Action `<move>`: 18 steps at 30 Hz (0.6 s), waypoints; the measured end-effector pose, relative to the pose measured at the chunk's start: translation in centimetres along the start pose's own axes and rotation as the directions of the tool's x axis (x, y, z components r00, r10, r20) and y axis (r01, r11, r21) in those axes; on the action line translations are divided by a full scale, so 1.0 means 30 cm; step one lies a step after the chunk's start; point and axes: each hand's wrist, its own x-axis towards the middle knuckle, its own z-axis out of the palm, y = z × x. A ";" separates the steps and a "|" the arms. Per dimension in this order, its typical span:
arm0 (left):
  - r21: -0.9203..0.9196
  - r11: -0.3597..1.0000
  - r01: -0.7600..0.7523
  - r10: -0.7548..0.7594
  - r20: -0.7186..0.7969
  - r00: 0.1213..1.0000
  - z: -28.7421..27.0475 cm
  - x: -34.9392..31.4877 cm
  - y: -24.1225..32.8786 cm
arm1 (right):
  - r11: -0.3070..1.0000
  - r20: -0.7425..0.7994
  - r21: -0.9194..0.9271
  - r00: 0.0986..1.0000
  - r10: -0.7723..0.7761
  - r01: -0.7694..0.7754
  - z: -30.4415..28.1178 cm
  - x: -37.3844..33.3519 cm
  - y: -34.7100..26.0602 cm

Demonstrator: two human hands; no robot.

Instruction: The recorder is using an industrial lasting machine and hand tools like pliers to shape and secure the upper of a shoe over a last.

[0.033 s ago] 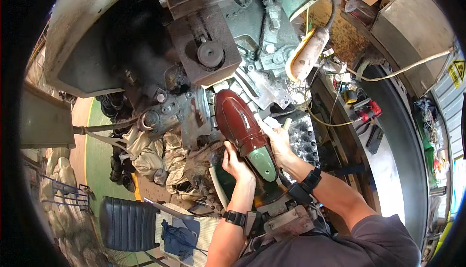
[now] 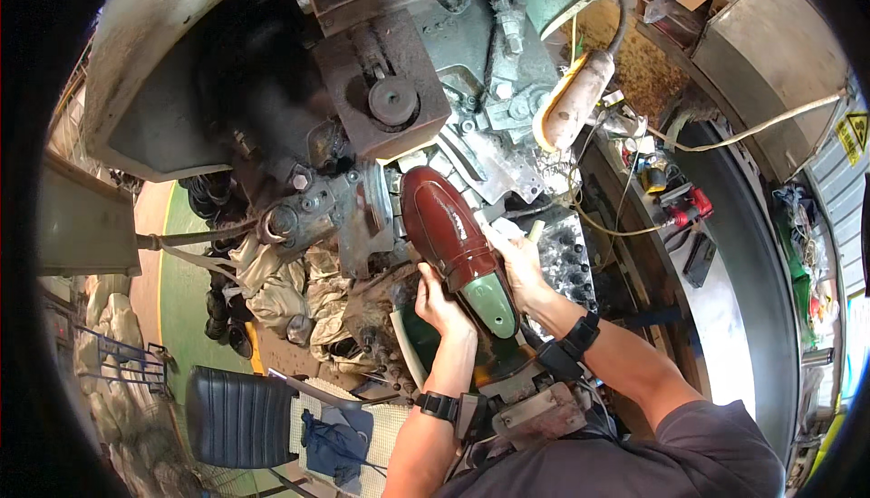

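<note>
We see a glossy red-brown shoe upper (image 2: 441,223) on a green last (image 2: 490,308), one of each. It points toe-first up and slightly left, its long axis slanting toward the machine (image 2: 349,90) before us. Left fingers (image 2: 430,282) and right fingers (image 2: 513,251) hold its sides, though we cannot fully see beneath.

Two bare hands (image 2: 441,306), one red-brown shoe upper (image 2: 444,226), one green last (image 2: 492,308), one black chair (image 2: 240,416), one yellow sign (image 2: 852,135)
</note>
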 end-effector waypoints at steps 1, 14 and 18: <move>-0.002 1.000 0.012 -0.012 0.009 1.000 0.003 0.002 0.001 | 1.000 0.000 -0.001 1.000 0.000 0.000 -0.004 -0.002 -0.004; -0.163 0.961 0.225 -0.220 0.051 0.974 0.035 -0.038 0.067 | 0.973 -0.004 0.134 0.982 0.190 -0.188 0.027 -0.054 -0.048; -0.144 0.964 0.222 -0.215 0.062 0.975 0.056 -0.049 0.078 | 0.980 0.032 0.142 0.990 0.136 -0.139 -0.021 -0.020 -0.003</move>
